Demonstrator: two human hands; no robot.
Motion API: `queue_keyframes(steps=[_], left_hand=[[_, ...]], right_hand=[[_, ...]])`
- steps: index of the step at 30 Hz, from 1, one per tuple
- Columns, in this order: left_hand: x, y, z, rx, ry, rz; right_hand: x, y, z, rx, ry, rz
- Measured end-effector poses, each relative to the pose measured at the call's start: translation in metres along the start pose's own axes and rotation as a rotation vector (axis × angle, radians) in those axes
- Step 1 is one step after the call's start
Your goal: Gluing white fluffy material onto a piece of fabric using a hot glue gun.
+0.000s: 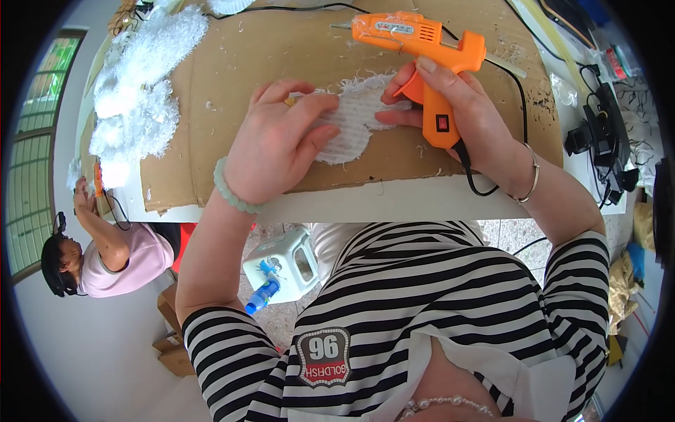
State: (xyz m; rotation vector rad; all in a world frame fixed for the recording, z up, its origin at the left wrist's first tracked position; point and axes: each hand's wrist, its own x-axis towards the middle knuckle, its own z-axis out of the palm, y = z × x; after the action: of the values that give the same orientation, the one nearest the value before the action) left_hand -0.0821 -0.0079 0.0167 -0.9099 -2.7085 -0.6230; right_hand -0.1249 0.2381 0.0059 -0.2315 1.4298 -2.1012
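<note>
The white fabric piece (349, 130) lies flat on the brown cardboard sheet (239, 63) near the table's front edge, pinned between both hands. The left hand (278, 144) is spread open over its left half, fingers (309, 112) pressing down on the cloth rather than closing on it; a pale green bead bracelet (232, 190) rings that wrist. The right hand (457, 116) is clenched around the grip of the orange glue gun (425, 49), index finger over the top near the trigger, while its thumb rests on the fabric's right edge. The gun's nozzle points toward nine o'clock, above the piece and apart from it. The fabric looks thin, limp and very light, with a ribbed knit face and a fringed, fraying rim at twelve o'clock; I judge it would bunch or slide if pulled by one corner, so flat pressure from the pads, or a pinch at the firmer middle away from the fringe, suits it best. The nozzle and any fresh glue are likely hot, so fingers belong back from the seam. At ten o'clock from the hands sits a heap of white fluffy stuffing (137, 84). A black cord (524, 105) trails from the gun toward three o'clock. At eight o'clock, well apart, another person (116, 253) in a pink top works at the table's far left end.
</note>
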Motion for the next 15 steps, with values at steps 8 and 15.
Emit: queue_keyframes(steps=[8,15], left_hand=[[0.005,0.002,-0.005,-0.292,0.174,-0.159],[0.007,0.009,0.005,-0.152,0.092,-0.052]], right_hand=[[-0.001,-0.003,-0.003,0.010,-0.030,-0.079],[-0.008,-0.011,0.001,-0.059,0.080,-0.055]])
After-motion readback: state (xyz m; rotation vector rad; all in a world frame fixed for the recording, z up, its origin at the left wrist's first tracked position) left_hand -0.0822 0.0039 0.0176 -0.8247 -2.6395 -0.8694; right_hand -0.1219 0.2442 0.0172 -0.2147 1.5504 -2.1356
